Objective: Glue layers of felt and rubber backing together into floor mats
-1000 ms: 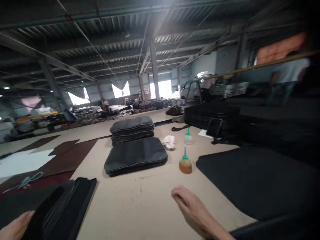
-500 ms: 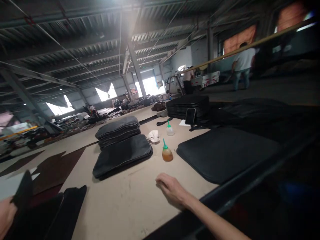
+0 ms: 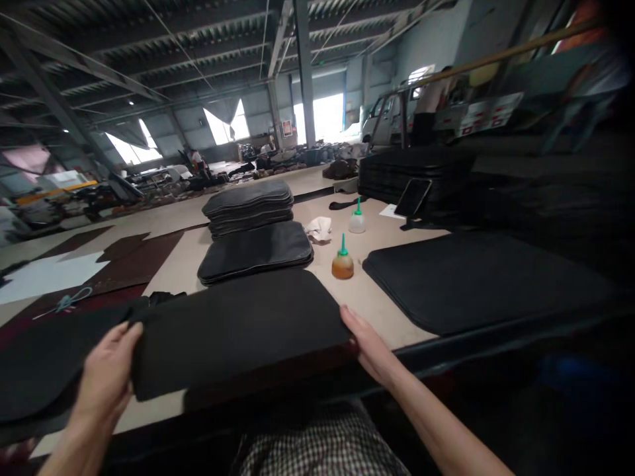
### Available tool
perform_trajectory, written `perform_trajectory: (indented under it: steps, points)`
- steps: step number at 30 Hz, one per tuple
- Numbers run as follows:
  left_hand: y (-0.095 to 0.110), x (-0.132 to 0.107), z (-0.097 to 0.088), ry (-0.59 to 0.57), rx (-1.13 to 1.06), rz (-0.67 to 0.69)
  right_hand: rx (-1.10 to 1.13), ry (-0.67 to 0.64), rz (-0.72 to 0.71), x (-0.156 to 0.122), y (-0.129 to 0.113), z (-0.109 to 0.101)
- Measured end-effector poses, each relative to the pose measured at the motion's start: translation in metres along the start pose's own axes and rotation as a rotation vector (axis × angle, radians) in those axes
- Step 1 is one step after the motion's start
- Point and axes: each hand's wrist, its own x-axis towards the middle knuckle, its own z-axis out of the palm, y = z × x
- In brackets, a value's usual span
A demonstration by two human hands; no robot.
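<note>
A flat black foam pad (image 3: pixel 238 327) lies across the near edge of the tan worktable (image 3: pixel 381 311), right in front of me. My left hand (image 3: pixel 106 377) grips its left edge, fingers on top. At the pad's right edge my right hand (image 3: pixel 364 340) holds on, thumb above and fingers tucked under. A pile of similar black pads (image 3: pixel 40 360) sits under and left of my left hand.
Two stacks of stitched black pads (image 3: pixel 255 248) lie mid-table. An amber glue bottle (image 3: pixel 342 262) and a clear bottle (image 3: pixel 356 220) with green nozzles stand beside a crumpled cloth (image 3: pixel 319 229). A large black sheet (image 3: pixel 476 277) lies right. People stand far right by a vehicle.
My left hand has pulled a black pad from the left pile across in front of me. The right hand left the bare table and took the pad's right edge. The camera tilted down.
</note>
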Motion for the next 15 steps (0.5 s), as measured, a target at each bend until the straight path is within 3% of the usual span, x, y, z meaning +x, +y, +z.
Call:
perform_trajectory:
  steps: [2,3,5,6,8,10,12,15]
  points:
    - [-0.032,-0.011,0.032,-0.159,-0.184,-0.12,-0.004,0.06,0.006,0.001,0.001,-0.008]
    - [-0.046,-0.015,0.044,-0.246,-0.156,-0.131,-0.044,0.083,0.011,0.002,0.003,-0.012]
    - [-0.069,-0.017,0.055,-0.337,0.079,-0.038,-0.232,0.108,-0.004,0.002,0.007,-0.02]
    - [-0.074,-0.017,0.056,-0.32,0.25,0.067,-0.391,0.124,-0.031,0.0,0.009,-0.024]
    - [-0.075,-0.017,0.054,-0.214,0.54,0.318,-0.773,0.17,-0.097,-0.004,0.014,-0.029]
    - [-0.065,-0.023,0.058,-0.177,0.646,0.565,-1.099,0.202,-0.174,-0.008,0.018,-0.033]
    - [-0.051,-0.036,0.072,-0.304,0.649,0.764,-1.28,0.211,-0.274,-0.007,0.02,-0.037]
    - [-0.036,-0.06,0.103,-0.577,0.68,0.968,-1.342,0.283,-0.422,0.015,0.017,-0.047]
